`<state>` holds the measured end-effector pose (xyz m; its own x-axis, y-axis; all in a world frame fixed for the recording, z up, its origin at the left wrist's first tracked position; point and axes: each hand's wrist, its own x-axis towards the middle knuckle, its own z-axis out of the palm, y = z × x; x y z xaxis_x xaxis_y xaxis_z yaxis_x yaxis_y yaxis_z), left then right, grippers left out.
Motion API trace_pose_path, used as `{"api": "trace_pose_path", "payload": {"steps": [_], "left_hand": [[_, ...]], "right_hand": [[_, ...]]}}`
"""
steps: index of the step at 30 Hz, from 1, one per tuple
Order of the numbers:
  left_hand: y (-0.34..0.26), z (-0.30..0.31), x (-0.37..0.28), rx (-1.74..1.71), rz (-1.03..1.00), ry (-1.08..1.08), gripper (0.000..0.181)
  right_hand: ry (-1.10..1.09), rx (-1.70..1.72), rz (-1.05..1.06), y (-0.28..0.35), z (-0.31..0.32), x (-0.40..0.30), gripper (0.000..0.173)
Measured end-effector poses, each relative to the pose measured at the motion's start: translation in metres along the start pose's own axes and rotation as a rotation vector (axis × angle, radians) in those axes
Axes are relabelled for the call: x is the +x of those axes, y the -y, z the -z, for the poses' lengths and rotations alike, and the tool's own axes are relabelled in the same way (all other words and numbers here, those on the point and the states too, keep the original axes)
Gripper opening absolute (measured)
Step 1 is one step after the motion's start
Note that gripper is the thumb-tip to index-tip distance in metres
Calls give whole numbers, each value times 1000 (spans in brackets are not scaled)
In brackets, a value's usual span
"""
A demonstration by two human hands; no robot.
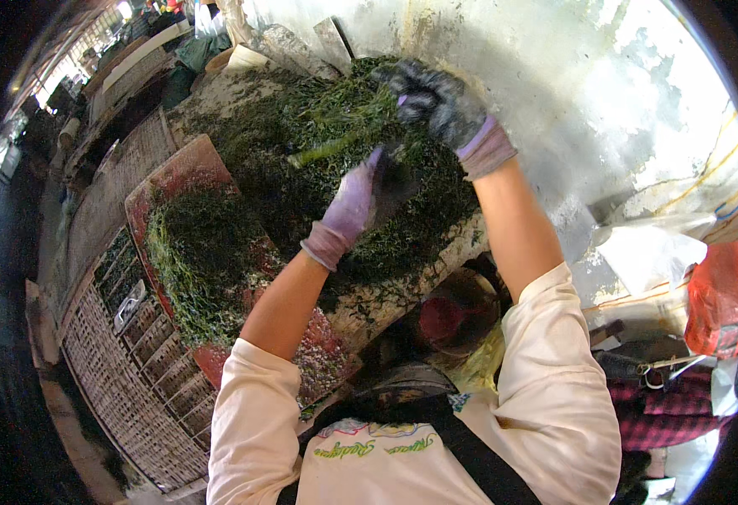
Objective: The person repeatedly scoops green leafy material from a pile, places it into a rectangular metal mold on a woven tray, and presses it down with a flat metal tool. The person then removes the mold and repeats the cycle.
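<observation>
A large heap of dark green shredded plant material [419, 233] lies on a pale surface before me. My left hand [365, 189], in a purple glove with a dark palm, is low over the heap's middle; its fingers are blurred and partly lost against the dark pile. At the heap's far right edge, near the wall, my right hand [441, 104] wears a similar glove and has its fingers curled at the green strands; whether it grips any is unclear. A smaller mound of the same greens [198, 265] rests on a red board [201, 161] to the left.
Left of the board stands a woven slatted rack [135, 372] with a white-handled item [130, 306] on it. A stained wall [571, 82] rises at the right. A round dark container [460, 312] is below the heap, and a red plastic bag [716, 303] hangs at the far right.
</observation>
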<state>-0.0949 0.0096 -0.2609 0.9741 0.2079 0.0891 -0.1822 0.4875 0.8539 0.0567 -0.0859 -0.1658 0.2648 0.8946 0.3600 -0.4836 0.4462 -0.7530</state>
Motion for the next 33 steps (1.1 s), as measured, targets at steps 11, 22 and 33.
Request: {"api": "trace_pose_path", "payload": {"steps": [11,22,33], "left_hand": [[3,150,-99,755,304,-170,27],[-230,288,-207,1121,-166,-153,27],[-223,337,-449,-451,-212,43,37]], "right_hand": [[-236,-417,-127,-14,-28,5,32],[43,-726,-437,-228,-199,49,28],[478,-482,-581,-414,-441,127,21]]}}
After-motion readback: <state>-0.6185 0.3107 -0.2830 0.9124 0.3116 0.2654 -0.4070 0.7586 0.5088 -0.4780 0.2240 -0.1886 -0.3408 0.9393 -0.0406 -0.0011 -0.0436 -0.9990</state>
